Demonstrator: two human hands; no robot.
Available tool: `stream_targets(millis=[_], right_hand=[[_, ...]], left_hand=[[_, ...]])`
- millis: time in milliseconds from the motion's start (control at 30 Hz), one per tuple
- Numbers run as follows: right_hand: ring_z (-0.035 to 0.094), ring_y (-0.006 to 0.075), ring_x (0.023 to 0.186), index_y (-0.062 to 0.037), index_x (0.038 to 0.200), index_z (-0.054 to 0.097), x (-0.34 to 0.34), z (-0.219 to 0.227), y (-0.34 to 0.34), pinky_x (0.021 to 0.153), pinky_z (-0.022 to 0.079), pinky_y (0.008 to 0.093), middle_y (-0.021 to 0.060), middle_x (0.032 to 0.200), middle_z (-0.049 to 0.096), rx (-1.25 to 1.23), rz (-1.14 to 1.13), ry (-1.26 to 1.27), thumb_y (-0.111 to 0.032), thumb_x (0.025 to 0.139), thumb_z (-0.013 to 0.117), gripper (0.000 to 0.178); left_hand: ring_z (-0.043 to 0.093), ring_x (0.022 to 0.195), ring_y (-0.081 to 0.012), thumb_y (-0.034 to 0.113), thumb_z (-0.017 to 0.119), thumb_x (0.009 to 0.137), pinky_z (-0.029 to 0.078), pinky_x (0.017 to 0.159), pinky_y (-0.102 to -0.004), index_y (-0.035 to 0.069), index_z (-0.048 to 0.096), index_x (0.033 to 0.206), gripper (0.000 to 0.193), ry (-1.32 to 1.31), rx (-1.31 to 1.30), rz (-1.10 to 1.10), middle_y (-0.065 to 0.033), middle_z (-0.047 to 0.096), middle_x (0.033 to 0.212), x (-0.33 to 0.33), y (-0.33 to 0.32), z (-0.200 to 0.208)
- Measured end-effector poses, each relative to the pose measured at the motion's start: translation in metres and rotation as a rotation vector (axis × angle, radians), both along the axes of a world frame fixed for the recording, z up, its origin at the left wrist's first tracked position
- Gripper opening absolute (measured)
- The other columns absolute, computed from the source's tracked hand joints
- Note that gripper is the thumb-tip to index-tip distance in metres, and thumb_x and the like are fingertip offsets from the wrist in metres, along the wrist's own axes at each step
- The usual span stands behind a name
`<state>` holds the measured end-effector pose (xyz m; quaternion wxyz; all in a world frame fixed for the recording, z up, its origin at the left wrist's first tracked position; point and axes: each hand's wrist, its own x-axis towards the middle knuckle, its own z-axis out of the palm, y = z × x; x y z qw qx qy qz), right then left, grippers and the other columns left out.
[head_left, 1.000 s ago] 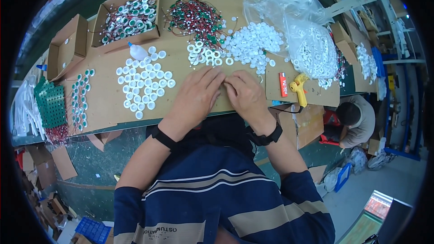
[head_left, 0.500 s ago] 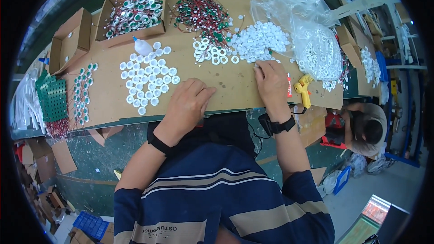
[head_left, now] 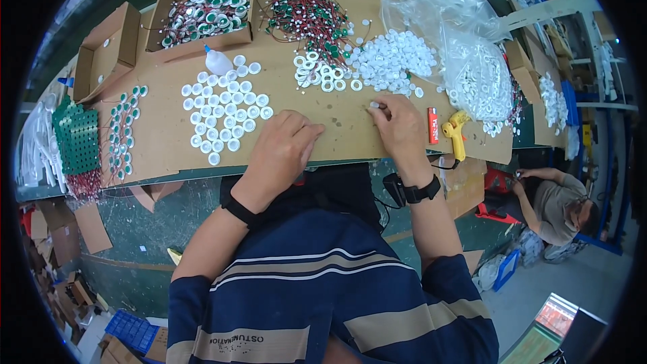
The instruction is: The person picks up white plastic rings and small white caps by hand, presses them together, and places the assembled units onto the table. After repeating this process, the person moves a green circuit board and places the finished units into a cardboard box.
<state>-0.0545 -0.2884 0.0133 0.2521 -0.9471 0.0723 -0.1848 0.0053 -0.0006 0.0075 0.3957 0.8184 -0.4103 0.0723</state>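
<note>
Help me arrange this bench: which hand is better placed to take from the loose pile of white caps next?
Right hand, probably: it's nearer the loose pile, though pinching a white piece; the left hand lies farther off.

Navy short-sleeved shirt [head_left: 296, 303], tan-and-white stripes [head_left: 391, 323]; black strap [head_left: 239, 211] left wrist, boxy black wristband [head_left: 423, 193] right.

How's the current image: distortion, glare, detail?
Head view: fisheye bows the edges of the worktable, corners black; head view: pale highlights on the plastic bag; head view: the white piece in the right hand is too small for fine detail.
</note>
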Motion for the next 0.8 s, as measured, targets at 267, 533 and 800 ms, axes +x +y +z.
stream_targets(millis=[267,533,800], right_hand=[[0.076,0.0222,0.081,-0.0023,0.119,0.086,-0.005,0.013,0.010,0.076,0.062,0.0377,0.0120,0.098,0.079,0.070,-0.040,0.093,-0.015,0.098,0.094,0.026],[0.076,0.0215,0.083,-0.0001,0.120,0.086,-0.020,0.024,0.027,0.076,0.061,0.0368,0.0121,0.099,0.078,0.297,0.139,0.222,-0.010,0.098,0.092,0.025],[0.079,0.0272,0.091,-0.0003,0.125,0.085,-0.023,0.026,0.031,0.080,0.063,0.0388,0.0135,0.105,0.078,0.136,0.263,0.231,-0.005,0.099,0.087,0.027]], left_hand=[[0.072,0.110,-0.0331,0.000,0.086,0.090,0.058,0.094,-0.0465,0.006,0.084,0.121,0.031,0.008,-0.018,-0.013,-0.0101,0.073,0.110,-0.001,0.002,-0.001],[0.071,0.115,-0.0361,-0.002,0.087,0.087,0.057,0.103,-0.0482,0.008,0.081,0.137,0.051,0.075,-0.036,0.062,-0.0118,0.078,0.121,-0.003,0.004,0.003],[0.071,0.120,-0.0371,-0.005,0.079,0.088,0.057,0.103,-0.0496,0.007,0.078,0.141,0.054,0.109,-0.004,0.061,-0.0132,0.077,0.122,-0.001,0.004,0.000]])
